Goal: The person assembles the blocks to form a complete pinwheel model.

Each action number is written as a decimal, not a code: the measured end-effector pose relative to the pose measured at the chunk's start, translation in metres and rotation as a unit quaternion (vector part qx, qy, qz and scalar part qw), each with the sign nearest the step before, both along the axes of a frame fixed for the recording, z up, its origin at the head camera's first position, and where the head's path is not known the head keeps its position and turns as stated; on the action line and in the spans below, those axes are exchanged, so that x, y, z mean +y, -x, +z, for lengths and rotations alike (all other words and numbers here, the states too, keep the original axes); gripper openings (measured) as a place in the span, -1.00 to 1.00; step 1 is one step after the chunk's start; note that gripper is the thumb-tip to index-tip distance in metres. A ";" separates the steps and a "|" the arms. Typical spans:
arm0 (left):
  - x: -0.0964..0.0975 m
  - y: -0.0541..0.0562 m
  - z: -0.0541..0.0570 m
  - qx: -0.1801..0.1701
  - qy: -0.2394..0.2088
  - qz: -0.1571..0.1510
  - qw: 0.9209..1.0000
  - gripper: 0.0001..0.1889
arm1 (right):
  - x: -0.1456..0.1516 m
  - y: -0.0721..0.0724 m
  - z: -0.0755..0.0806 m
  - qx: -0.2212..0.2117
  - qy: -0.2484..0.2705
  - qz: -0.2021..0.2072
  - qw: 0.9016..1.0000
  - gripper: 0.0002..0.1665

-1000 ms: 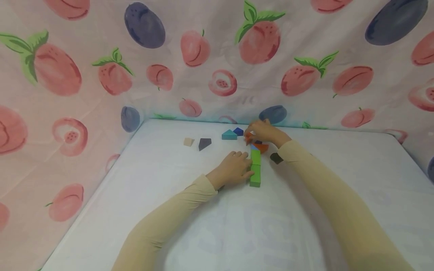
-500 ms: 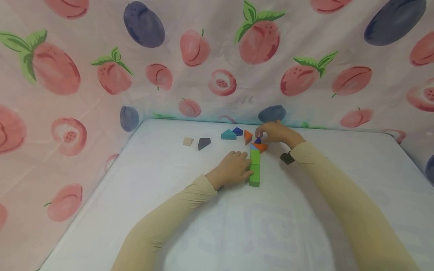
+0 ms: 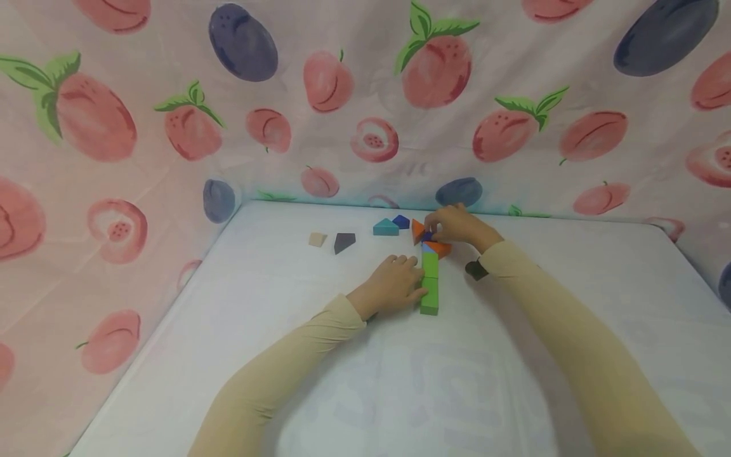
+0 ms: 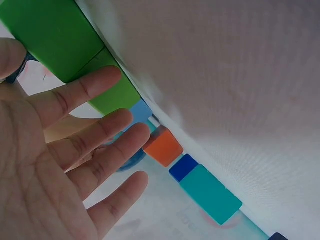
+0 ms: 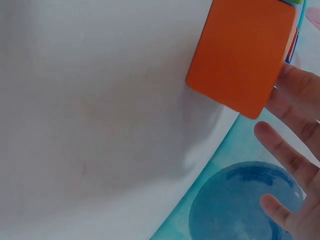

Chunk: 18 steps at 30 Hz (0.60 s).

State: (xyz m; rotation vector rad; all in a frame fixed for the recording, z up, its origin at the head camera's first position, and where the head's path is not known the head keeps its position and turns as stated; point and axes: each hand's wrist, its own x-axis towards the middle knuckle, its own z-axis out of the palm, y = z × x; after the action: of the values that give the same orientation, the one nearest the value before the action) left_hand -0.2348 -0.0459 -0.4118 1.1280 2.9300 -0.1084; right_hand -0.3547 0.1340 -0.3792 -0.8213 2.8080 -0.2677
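Observation:
In the head view my left hand (image 3: 394, 284) lies along the left side of two green blocks (image 3: 430, 289) set end to end. Its fingers are extended in the left wrist view, where fingertips touch or nearly touch the green blocks (image 4: 115, 92). A light blue wedge (image 3: 428, 248) joins their far end, with an orange triangular block (image 3: 441, 249) to its right. My right hand (image 3: 459, 226) pinches a small dark blue triangular block (image 3: 428, 236) just behind these, mostly hidden by the fingers. Another orange triangular block (image 3: 418, 231) stands to its left. The right wrist view shows the orange block's face (image 5: 242, 55) before the fingers.
A teal triangular block (image 3: 386, 228) and a blue block (image 3: 401, 222) stand at the back. Cream (image 3: 317, 239) and dark grey (image 3: 345, 242) blocks lie further left. A dark green piece (image 3: 475, 270) sits by the right sleeve. Patterned cloth hangs behind the white table (image 3: 365, 393).
My right hand has left the left orange block, moved right, then come back slightly left onto the dark blue triangular block, which has shifted left. My left hand stays still.

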 end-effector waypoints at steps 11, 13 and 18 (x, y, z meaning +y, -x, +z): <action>0.000 0.000 -0.001 0.005 0.001 -0.001 1.000 -0.54 | 0.006 0.001 -0.002 0.009 0.008 -0.001 1.000 -0.80; 0.000 0.000 0.000 0.004 0.002 0.000 1.000 -0.54 | 0.007 0.002 -0.003 0.016 0.005 -0.001 1.000 -0.81; 0.000 -0.001 0.000 0.003 0.002 0.001 1.000 -0.54 | 0.010 0.000 -0.003 0.037 0.005 0.014 0.999 -0.84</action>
State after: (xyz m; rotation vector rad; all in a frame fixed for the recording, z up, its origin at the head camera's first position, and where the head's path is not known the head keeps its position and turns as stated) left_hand -0.2341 -0.0460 -0.4117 1.1268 2.9346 -0.1187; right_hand -0.3551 0.1445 -0.3826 -0.8899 2.8639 -0.2518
